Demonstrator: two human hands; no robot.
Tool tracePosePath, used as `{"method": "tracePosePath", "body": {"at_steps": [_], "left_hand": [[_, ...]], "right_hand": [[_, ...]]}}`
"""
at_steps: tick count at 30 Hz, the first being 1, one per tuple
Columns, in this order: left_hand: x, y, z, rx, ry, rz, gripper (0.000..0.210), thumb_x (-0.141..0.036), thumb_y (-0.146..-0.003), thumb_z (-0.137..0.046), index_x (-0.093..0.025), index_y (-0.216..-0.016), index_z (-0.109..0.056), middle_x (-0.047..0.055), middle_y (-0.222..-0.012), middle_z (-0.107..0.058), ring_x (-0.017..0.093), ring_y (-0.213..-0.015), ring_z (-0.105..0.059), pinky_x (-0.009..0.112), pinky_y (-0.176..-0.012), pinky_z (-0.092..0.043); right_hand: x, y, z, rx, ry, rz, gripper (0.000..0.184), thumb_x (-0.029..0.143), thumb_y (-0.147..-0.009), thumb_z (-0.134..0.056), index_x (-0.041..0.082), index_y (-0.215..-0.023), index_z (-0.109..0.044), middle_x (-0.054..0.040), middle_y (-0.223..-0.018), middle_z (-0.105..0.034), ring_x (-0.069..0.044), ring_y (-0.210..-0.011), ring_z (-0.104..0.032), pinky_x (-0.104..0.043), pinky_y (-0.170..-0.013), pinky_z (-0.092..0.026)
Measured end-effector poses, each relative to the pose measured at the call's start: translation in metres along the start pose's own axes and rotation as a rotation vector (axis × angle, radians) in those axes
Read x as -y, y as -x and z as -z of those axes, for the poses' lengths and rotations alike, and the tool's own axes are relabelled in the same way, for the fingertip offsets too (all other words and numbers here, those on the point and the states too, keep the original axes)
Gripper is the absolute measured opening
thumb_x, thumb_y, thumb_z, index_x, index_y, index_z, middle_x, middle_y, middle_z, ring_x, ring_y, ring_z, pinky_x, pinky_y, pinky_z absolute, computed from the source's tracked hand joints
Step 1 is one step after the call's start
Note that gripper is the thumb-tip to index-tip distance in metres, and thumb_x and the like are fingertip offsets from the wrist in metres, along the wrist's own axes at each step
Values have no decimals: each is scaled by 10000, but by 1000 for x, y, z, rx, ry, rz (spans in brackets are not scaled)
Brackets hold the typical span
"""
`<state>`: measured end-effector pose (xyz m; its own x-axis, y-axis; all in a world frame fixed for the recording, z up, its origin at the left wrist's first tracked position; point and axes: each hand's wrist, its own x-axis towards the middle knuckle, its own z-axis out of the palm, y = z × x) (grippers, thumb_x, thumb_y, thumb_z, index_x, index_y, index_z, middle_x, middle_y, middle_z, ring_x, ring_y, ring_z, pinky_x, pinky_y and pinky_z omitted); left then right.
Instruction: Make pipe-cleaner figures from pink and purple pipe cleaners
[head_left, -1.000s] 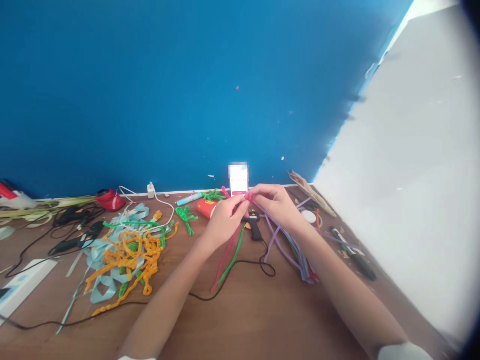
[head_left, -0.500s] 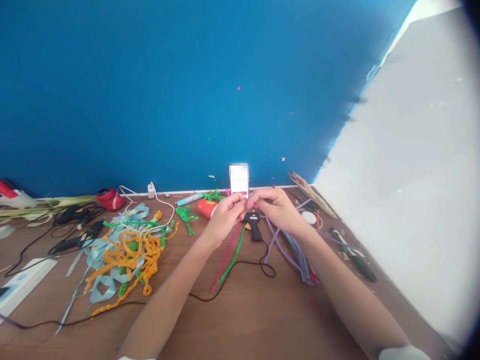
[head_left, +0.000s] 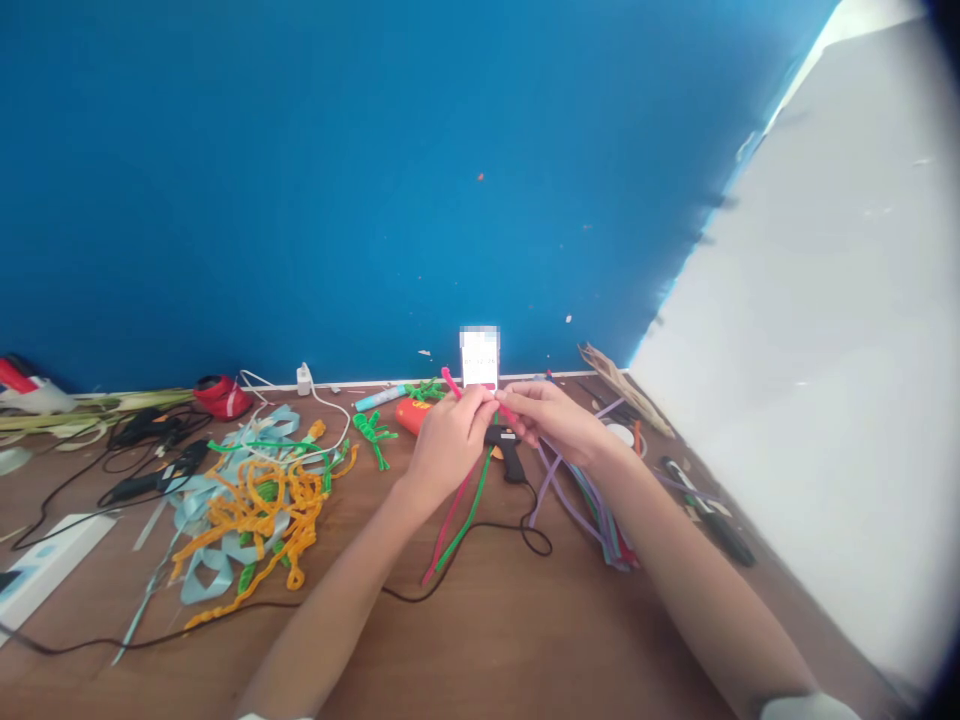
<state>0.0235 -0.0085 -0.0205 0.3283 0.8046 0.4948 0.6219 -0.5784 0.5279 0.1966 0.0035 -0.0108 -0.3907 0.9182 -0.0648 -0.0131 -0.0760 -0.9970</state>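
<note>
A pinkish-red pipe cleaner [head_left: 450, 381] is pinched in both hands above the table, one end sticking up past the left fingers. My left hand [head_left: 454, 432] closes on it with thumb and fingertips. My right hand [head_left: 561, 420] grips it just to the right, fingertips almost touching the left ones. Most of its length is hidden by the fingers. Below the hands lies a black glue gun [head_left: 512, 460]. A green pipe cleaner [head_left: 469, 522] and a red pipe cleaner [head_left: 445, 530] stretch over the table toward me. Behind the hands stands a lit phone [head_left: 480, 362].
To the left is a tangle of orange pipe cleaners [head_left: 289, 500] with pale blue ribbon [head_left: 206, 580]. Green twisted figures [head_left: 370, 428] sit near a red bottle [head_left: 410, 414]. Purple strips [head_left: 570, 505] lie right, beside a black-handled tool [head_left: 724, 535]. A power strip [head_left: 56, 565] is far left.
The pipe cleaner's end now rises above my left hand, where before only a small red bit showed between the fingers. My right hand has turned and its fingers have dropped slightly.
</note>
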Motion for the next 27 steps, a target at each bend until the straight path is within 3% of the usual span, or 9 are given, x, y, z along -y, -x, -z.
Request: {"method": "tracePosePath", "body": {"at_steps": [5, 9, 12, 15, 19, 22, 27], "left_hand": [[7, -1, 0, -57, -155, -201, 229, -249, -1008, -433, -175, -861, -592, 69, -858, -670, 193, -824, -583, 322, -768, -446], [13, -3, 4, -51, -178, -280, 217, -209, -1011, -413, -178, -928, -611, 70, -907, -677, 197, -877, -588, 329, -797, -445], [14, -2, 6, -21, -206, -264, 226, -169, -998, -403, -177, -907, -610, 67, -882, -673, 192, -835, -588, 310, -732, -425], [9, 0, 7, 21, -208, -157, 221, -149, -974, -414, -180, -858, -599, 38, -759, -645, 172, -698, -558, 289, -631, -359], [4, 0, 11, 103, -36, -1, 249, -199, -972, -410, -187, -774, -561, -8, -640, -578, 137, -592, -495, 276, -599, -313], [4, -2, 10, 139, 128, 96, 255, -236, -941, -443, -183, -706, -527, -19, -618, -530, 126, -585, -447, 268, -581, -290], [6, -5, 8, 208, 557, 290, 244, -293, -864, -523, -177, -654, -478, -40, -594, -423, 97, -553, -355, 248, -528, -242]], "right_hand": [[0, 0, 5, 142, -149, -25, 346, 473, -791, -737, 167, -700, -604, 43, -531, -522, -57, -433, -394, -200, -403, -275], [0, 0, 5, 120, -174, 34, 285, 408, -747, -777, 179, -714, -610, 57, -536, -511, -61, -460, -392, -206, -433, -260], [1, 0, 3, 61, -76, 93, 261, 400, -738, -766, 182, -722, -625, 57, -531, -502, -76, -475, -407, -223, -455, -270], [2, 3, 2, 11, 153, 222, 241, 397, -803, -695, 184, -726, -613, 43, -575, -515, -95, -517, -437, -244, -499, -311], [1, 5, 6, -37, 814, 544, 196, 297, -932, -528, 190, -797, -621, -3, -697, -586, -130, -629, -479, -285, -603, -312], [-2, 4, 9, -54, 1221, 726, 205, 208, -950, -457, 188, -813, -608, -37, -744, -609, -159, -681, -486, -307, -620, -267], [2, 9, 4, -60, 1472, 861, 218, 53, -860, -433, 190, -793, -588, -41, -714, -590, -179, -675, -460, -327, -615, -243]]}}
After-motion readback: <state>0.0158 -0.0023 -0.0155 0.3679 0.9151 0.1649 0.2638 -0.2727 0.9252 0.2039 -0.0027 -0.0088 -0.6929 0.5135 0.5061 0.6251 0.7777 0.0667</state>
